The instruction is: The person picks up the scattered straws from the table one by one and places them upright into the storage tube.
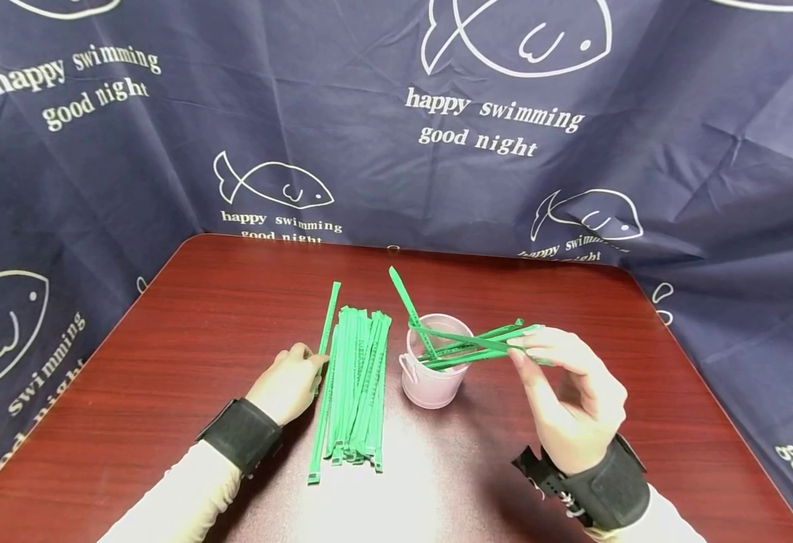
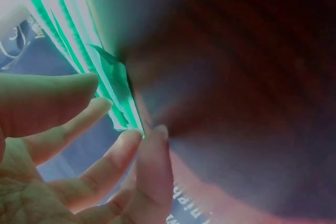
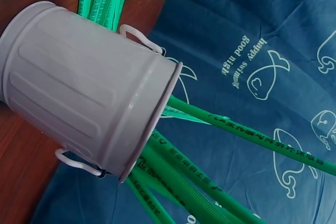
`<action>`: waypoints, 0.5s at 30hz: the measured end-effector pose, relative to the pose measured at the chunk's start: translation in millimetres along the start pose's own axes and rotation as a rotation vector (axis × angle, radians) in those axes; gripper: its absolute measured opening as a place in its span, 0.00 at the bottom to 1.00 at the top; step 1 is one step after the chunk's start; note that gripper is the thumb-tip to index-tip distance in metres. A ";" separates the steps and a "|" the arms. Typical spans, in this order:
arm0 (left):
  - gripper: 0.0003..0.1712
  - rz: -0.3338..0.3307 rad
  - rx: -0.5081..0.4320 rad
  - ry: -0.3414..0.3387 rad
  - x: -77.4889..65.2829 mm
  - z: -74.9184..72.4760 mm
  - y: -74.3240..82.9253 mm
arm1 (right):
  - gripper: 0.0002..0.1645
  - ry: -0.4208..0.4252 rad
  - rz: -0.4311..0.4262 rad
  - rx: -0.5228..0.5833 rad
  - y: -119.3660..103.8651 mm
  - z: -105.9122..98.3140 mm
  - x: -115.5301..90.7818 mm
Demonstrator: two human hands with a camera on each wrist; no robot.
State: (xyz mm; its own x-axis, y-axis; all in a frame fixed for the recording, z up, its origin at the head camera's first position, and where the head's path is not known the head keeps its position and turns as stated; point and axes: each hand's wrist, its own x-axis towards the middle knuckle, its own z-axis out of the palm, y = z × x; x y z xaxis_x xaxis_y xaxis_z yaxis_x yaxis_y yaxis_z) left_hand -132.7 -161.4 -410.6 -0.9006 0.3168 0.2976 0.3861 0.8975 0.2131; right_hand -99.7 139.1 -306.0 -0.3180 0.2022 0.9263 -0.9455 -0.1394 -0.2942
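A bundle of green wrapped straws (image 1: 359, 377) lies on the table, with a single wrapped straw (image 1: 322, 422) along its left side. My left hand (image 1: 288, 383) has its fingertips at that single straw, its thumb apart from the other fingers in the left wrist view. A small pale pink pail (image 1: 433, 388) with side handles (image 3: 79, 163) stands right of the bundle. Several green straws (image 3: 184, 177) stick out of its mouth to the right, and one straw (image 1: 405, 296) leans to the back left. My right hand (image 1: 576, 400) pinches straws at the pail's right, between thumb and fingers.
The reddish-brown table (image 1: 234, 302) has rounded far corners. A dark blue cloth (image 1: 369, 90) with white fish drawings and lettering hangs behind it and at both sides. Black bands (image 1: 243, 436) circle both wrists.
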 end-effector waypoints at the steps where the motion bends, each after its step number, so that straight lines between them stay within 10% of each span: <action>1: 0.16 0.006 0.004 -0.001 0.7 0.1 -0.6 | 0.07 0.001 0.001 0.002 -0.1 -0.2 0.1; 15: 0.06 0.050 -0.009 0.014 8.1 4.3 -9.6 | 0.07 0.027 -0.014 0.036 1.0 -3.8 -2.7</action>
State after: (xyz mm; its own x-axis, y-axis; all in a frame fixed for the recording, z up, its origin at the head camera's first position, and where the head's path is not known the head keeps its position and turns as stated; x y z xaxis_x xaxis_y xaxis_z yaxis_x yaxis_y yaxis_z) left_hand -144.6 -166.0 -414.2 -0.8773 0.3567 0.3212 0.4324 0.8779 0.2060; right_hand -100.1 142.1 -309.7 -0.3068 0.2307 0.9234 -0.9470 -0.1706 -0.2721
